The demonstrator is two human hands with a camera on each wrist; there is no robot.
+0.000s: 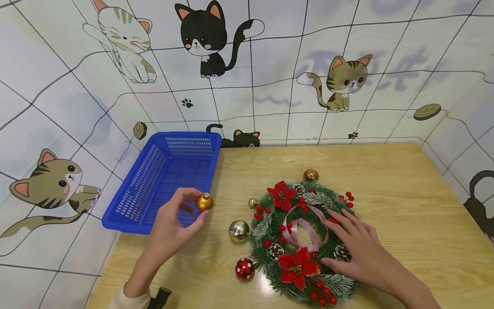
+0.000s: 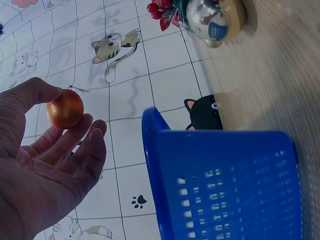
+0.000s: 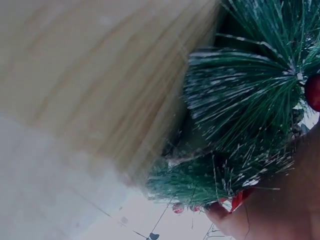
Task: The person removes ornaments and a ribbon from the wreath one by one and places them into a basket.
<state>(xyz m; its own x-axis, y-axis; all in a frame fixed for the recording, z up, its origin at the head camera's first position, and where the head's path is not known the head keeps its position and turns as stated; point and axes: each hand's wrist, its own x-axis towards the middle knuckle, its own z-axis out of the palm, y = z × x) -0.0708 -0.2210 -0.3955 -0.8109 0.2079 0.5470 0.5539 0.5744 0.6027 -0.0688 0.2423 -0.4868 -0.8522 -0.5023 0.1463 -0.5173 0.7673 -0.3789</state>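
Observation:
Between thumb and fingers, my left hand (image 1: 173,223) pinches a small orange-gold Christmas ball (image 1: 204,202), held up beside the basket's near right corner. In the left wrist view the same gold ball (image 2: 65,109) sits at the thumb tip, its hanging string showing. My right hand (image 1: 359,249) rests on the right side of a green Christmas wreath (image 1: 266,253), fingers spread over it. Red poinsettias (image 1: 299,268), red berries, pinecones (image 1: 342,252) and a pink ribbon (image 1: 297,231) decorate the wreath. The right wrist view shows its frosted needles (image 3: 240,85) close up.
A blue plastic basket (image 1: 214,171) stands at the left on the wooden table (image 1: 401,193). Left of the wreath lie a large gold ball (image 1: 239,231), a small gold ball (image 1: 252,203) and a red dotted ball (image 1: 245,269). Behind it sits a copper ball (image 1: 311,175).

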